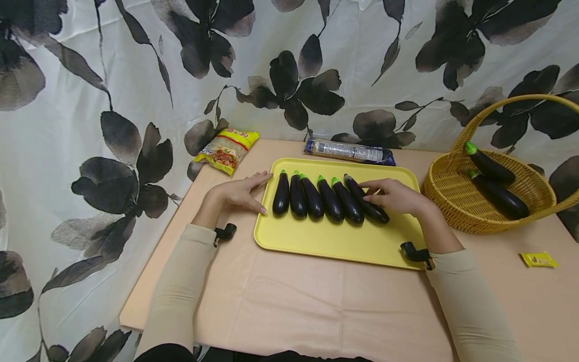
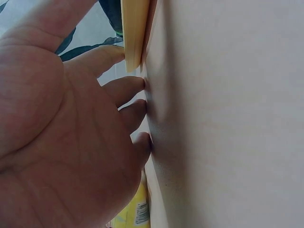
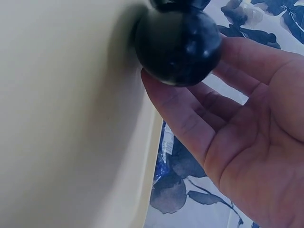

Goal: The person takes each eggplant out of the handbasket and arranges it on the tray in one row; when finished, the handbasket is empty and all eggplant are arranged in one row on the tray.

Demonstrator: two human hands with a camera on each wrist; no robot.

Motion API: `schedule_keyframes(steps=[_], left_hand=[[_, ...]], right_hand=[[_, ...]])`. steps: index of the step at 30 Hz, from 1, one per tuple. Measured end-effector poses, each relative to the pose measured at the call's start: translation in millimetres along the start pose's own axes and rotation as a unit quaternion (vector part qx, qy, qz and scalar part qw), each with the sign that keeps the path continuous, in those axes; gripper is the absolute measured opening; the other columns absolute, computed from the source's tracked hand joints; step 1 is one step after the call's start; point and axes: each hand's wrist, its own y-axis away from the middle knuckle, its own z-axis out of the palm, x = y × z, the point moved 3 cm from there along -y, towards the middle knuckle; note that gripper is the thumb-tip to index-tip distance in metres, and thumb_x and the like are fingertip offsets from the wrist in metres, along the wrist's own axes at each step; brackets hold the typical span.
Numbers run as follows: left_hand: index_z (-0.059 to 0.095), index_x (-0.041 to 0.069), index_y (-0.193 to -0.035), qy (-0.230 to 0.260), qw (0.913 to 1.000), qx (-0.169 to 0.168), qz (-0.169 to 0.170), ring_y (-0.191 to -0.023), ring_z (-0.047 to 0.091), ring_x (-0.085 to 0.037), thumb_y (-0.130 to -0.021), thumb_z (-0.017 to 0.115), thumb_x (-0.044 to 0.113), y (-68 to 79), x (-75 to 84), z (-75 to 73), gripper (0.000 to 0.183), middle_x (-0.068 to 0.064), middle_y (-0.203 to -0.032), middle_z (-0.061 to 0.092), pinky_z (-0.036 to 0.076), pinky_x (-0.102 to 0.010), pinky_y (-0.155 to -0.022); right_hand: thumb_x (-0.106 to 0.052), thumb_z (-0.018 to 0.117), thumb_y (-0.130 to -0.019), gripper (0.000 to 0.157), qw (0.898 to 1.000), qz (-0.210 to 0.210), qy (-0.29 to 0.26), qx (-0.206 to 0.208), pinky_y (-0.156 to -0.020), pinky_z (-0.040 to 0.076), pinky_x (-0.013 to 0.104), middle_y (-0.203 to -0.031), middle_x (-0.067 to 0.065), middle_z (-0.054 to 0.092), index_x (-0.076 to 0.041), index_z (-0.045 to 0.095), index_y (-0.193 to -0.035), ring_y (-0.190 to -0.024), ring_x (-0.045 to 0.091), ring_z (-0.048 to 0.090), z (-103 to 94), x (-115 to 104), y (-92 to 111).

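Observation:
Several dark purple eggplants lie side by side in a row on a yellow tray (image 1: pixel 325 241), green stem ends pointing away from me. My right hand (image 1: pixel 393 196) holds the rightmost eggplant (image 1: pixel 376 213) from its right side, thumb and fingers on either side of it. In the right wrist view the round end of that eggplant (image 3: pixel 180 47) sits between the thumb and fingers, close against the tray. My left hand (image 1: pixel 239 193) is spread at the tray's left edge, thumb on the rim. In the left wrist view its fingertips (image 2: pixel 140 107) touch the tabletop beside the tray.
On the right stands a wicker basket (image 1: pixel 436 188) with a tall handle and two eggplants (image 1: pixel 499 196) inside. Behind the tray lies a long dark-blue package (image 1: pixel 348 150); a yellow bag (image 1: pixel 228 149) sits at the back left corner. A small yellow packet (image 1: pixel 539 259) lies at right.

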Motion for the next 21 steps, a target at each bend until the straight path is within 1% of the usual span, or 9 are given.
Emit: schedule_keyframes(steps=[5, 10, 12, 15, 18, 21], left_hand=[[0.011, 0.031, -0.169, -0.002, 1.0000, 0.002, 0.003, -0.163, -0.012, -0.025, -0.072, 0.092, 0.056, -0.6, -0.7, 0.1, 0.129, 0.003, -0.177, -0.004, -0.004, -0.055, -0.132], [0.010, 0.030, -0.169, 0.001, 1.0000, 0.001, 0.005, -0.163, -0.011, -0.024, -0.072, 0.093, 0.054, -0.5, -1.3, 0.3, 0.129, 0.004, -0.177, -0.004, -0.003, -0.054, -0.132], [0.010, 0.030, -0.169, 0.001, 1.0000, 0.001, 0.005, -0.163, -0.011, -0.025, -0.073, 0.093, 0.053, -0.2, -1.1, 0.1, 0.129, 0.003, -0.177, -0.004, -0.004, -0.055, -0.131], [0.010, 0.030, -0.169, 0.001, 1.0000, 0.000, 0.003, -0.163, -0.012, -0.026, -0.073, 0.093, 0.052, 0.1, -0.8, 0.0, 0.129, 0.003, -0.177, -0.004, -0.004, -0.055, -0.131], [0.010, 0.030, -0.169, 0.002, 1.0000, 0.000, 0.002, -0.163, -0.012, -0.026, -0.072, 0.093, 0.052, -0.1, -0.8, 0.2, 0.129, 0.003, -0.177, -0.004, -0.004, -0.055, -0.131], [0.010, 0.031, -0.169, 0.002, 1.0000, 0.002, 0.000, -0.163, -0.012, -0.025, -0.072, 0.093, 0.053, -0.5, -1.0, 0.2, 0.130, 0.003, -0.177, -0.004, -0.004, -0.054, -0.131]], right_hand=[[-0.018, 0.064, -0.105, 0.048, 1.000, 0.001, 0.004, 0.004, -0.076, 0.056, 0.031, -0.118, 0.019, 0.072, 0.001, 0.055, -0.148, -0.092, 0.022, 0.067, -0.5, 0.5, 1.3], [-0.016, 0.063, -0.104, 0.048, 1.000, -0.008, 0.000, 0.002, -0.076, 0.056, 0.031, -0.118, 0.021, 0.072, 0.003, 0.054, -0.148, -0.092, 0.023, 0.068, -0.1, -0.5, 1.4], [-0.014, 0.062, -0.105, 0.048, 1.000, -0.012, -0.008, -0.003, -0.075, 0.056, 0.030, -0.119, 0.022, 0.072, 0.004, 0.053, -0.148, -0.092, 0.023, 0.068, 0.8, -0.7, 1.1], [-0.012, 0.061, -0.105, 0.048, 0.999, -0.015, -0.035, -0.016, -0.074, 0.057, 0.030, -0.120, 0.023, 0.072, 0.005, 0.052, -0.149, -0.092, 0.022, 0.068, 2.7, -0.7, 0.3], [-0.011, 0.061, -0.105, 0.048, 0.998, -0.015, -0.059, -0.023, -0.074, 0.058, 0.032, -0.121, 0.024, 0.071, 0.007, 0.051, -0.149, -0.090, 0.023, 0.068, 3.9, -0.7, -0.5], [-0.012, 0.062, -0.104, 0.049, 0.998, -0.016, -0.060, -0.021, -0.076, 0.060, 0.034, -0.122, 0.026, 0.070, 0.008, 0.051, -0.148, -0.093, 0.023, 0.069, 4.0, 0.1, -0.4]])
